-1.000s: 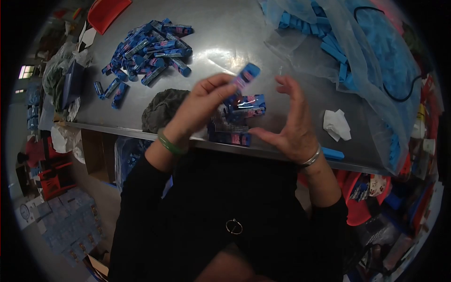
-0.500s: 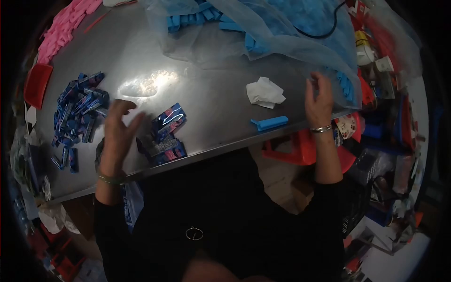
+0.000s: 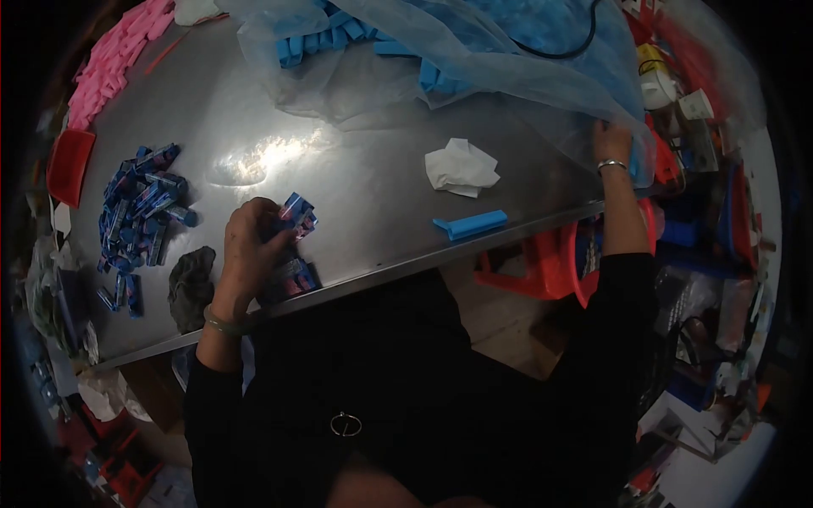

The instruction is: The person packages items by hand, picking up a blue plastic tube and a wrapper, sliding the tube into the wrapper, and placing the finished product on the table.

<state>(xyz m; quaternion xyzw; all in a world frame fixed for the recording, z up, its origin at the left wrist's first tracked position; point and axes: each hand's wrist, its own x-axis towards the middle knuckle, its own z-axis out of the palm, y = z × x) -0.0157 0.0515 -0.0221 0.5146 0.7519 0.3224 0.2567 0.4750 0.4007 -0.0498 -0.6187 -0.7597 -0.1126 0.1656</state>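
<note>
My left hand [image 3: 251, 245] is closed on a small blue printed packet [image 3: 298, 213], thumb and fingers pinching its left side. Below that hand, more blue printed packets [image 3: 298, 278] lie by the table's front edge, partly covered by it. At the right, my right hand [image 3: 611, 142] is at the clear plastic bag [image 3: 559, 135] where blue pieces lie; its fingertips are hidden, so I cannot make out what they touch. A single light-blue strip-like piece [image 3: 476, 225] rests near the front edge, below a crumpled white tissue [image 3: 461, 168].
A heap of blue printed packets [image 3: 140, 207] sits at the left, with a dark crumpled cloth [image 3: 192, 288] beside it. Pink pieces [image 3: 118, 55] and a red tray [image 3: 70, 168] are at the far left. Blue pieces [image 3: 326, 38] lie under the bag. A red stool [image 3: 529, 269] stands below the table.
My left hand has moved right and closed on a printed packet, raising it. My right hand has reached right and outward to the plastic bag. The view has shifted slightly.
</note>
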